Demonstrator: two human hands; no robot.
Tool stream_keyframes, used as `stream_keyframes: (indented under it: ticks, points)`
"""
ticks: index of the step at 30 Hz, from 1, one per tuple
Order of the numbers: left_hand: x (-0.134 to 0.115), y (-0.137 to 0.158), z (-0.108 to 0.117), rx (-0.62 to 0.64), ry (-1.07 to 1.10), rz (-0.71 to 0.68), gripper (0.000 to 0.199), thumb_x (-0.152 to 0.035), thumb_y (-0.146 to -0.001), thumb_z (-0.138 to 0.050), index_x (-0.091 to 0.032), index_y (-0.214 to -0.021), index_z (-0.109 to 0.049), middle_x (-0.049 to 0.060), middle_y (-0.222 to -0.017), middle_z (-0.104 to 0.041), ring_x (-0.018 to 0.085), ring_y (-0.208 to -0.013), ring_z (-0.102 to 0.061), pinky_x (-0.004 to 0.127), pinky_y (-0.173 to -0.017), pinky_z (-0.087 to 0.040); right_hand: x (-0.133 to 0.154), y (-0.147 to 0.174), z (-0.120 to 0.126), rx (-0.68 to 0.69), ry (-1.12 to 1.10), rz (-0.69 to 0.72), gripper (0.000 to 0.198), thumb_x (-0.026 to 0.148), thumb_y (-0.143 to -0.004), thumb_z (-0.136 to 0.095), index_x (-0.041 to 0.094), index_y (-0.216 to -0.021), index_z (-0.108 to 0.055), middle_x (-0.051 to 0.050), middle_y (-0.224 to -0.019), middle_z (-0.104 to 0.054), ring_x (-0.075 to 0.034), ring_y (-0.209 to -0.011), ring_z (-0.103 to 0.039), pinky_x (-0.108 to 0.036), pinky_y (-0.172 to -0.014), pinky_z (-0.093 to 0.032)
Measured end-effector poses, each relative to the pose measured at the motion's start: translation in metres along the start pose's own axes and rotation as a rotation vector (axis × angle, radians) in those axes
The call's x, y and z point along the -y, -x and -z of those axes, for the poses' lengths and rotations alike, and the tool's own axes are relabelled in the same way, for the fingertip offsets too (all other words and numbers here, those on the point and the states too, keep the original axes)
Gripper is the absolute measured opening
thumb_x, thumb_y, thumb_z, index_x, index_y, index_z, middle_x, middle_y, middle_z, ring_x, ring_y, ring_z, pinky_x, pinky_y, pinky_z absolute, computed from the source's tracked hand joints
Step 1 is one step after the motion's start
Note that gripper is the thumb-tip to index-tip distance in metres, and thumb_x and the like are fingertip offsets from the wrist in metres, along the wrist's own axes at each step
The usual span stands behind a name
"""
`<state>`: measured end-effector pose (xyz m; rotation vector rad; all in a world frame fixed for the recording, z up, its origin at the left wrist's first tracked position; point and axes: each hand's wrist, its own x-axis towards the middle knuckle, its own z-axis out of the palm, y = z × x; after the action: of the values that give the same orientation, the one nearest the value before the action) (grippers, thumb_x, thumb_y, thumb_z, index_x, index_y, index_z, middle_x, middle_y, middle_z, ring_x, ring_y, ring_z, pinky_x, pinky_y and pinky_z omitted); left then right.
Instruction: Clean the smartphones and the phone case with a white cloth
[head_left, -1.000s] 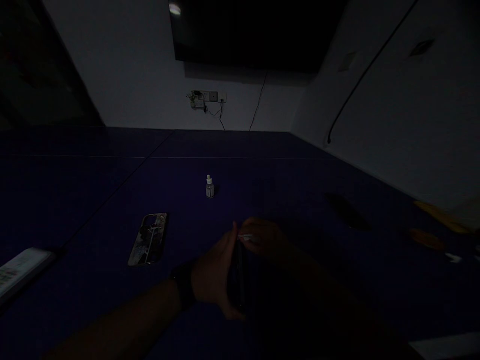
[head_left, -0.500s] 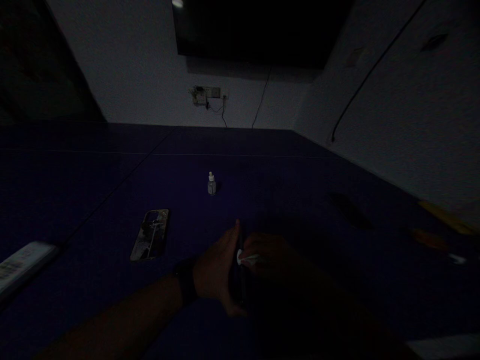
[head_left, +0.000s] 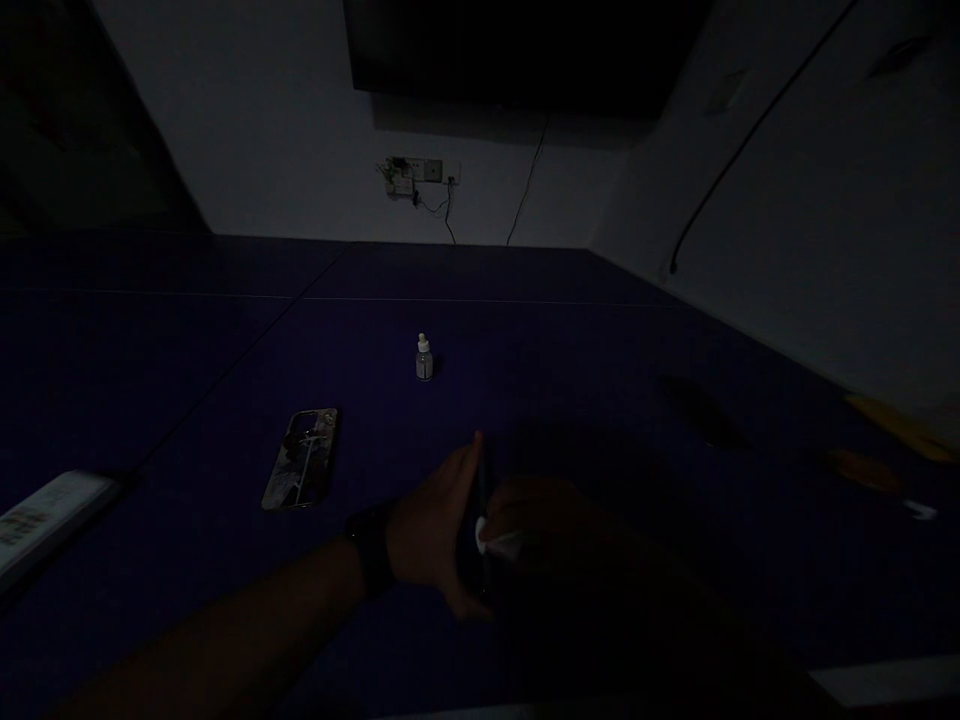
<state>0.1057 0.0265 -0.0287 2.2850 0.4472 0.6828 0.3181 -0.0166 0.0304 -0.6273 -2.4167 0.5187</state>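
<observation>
My left hand (head_left: 431, 540), with a dark band on its wrist, is closed around the edges of a thin dark phone (head_left: 483, 490) held nearly edge-on to me. On the phone's right side, my right hand (head_left: 544, 508) pinches a soft white wipe (head_left: 481, 536) and presses it against the surface. Deep shadow hides most of the right hand's fingers and forearm. Beyond the hands a small clear dropper bottle (head_left: 424, 362) with a white top stands upright. Left of them lies a patterned phone case (head_left: 301, 460).
A white box (head_left: 52, 520) sits at the left on the dark blue table (head_left: 480, 330). To the right are a flat dark object (head_left: 703, 412), an orange-brown item (head_left: 866, 470) with a white end, and a yellow item (head_left: 900, 425) by the wall. Sockets (head_left: 420, 172) and cables are on the far wall.
My right hand has slid the white wipe a little way down along the phone, toward me. The left hand keeps its hold. The view has tilted slightly downward.
</observation>
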Motion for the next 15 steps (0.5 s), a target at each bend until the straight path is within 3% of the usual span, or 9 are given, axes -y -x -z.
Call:
stream_keyframes:
  ticks: [2, 7, 12, 15]
  points:
    - [0.0007, 0.0003, 0.0, 0.008, -0.001, 0.003, 0.179, -0.066, -0.032, -0.094, -0.02, -0.155, 0.026, 0.026, -0.163, -0.012, 0.055, -0.144, -0.022, 0.07, -0.115, -0.028, 0.0012, 0.0, -0.0002, 0.035, -0.026, 0.033, 0.016, 0.025, -0.098, -0.055, 0.02, -0.095, -0.07, -0.003, -0.088, -0.073, -0.015, -0.087, -0.069, -0.027, -0.082, -0.055]
    - [0.0003, 0.0007, 0.0008, 0.015, -0.004, 0.001, 0.178, -0.066, -0.033, -0.094, -0.02, -0.156, 0.025, 0.025, -0.164, -0.012, 0.053, -0.146, -0.02, 0.068, -0.118, -0.026, -0.0063, -0.0058, 0.0012, -0.125, 0.073, -0.133, 0.012, 0.019, -0.093, -0.059, 0.018, -0.097, -0.071, -0.007, -0.094, -0.074, -0.017, -0.087, -0.07, -0.028, -0.079, -0.056]
    - [-0.0015, 0.0002, 0.0022, 0.035, -0.02, 0.03, 0.177, -0.067, -0.033, -0.094, -0.018, -0.157, 0.023, 0.027, -0.163, -0.011, 0.053, -0.146, -0.021, 0.068, -0.116, -0.028, -0.0005, -0.0025, 0.0015, 0.012, -0.076, 0.094, 0.014, 0.027, -0.097, -0.059, 0.018, -0.097, -0.07, -0.004, -0.09, -0.075, -0.015, -0.085, -0.071, -0.025, -0.079, -0.056]
    - [-0.0025, -0.0003, 0.0028, 0.05, -0.037, 0.046, 0.176, -0.067, -0.033, -0.094, -0.018, -0.158, 0.019, 0.027, -0.163, -0.013, 0.053, -0.146, -0.021, 0.068, -0.116, -0.028, -0.0029, -0.0036, -0.0005, -0.028, -0.033, -0.014, 0.013, 0.025, -0.095, -0.059, 0.019, -0.097, -0.07, -0.005, -0.092, -0.075, -0.016, -0.086, -0.071, -0.027, -0.081, -0.056]
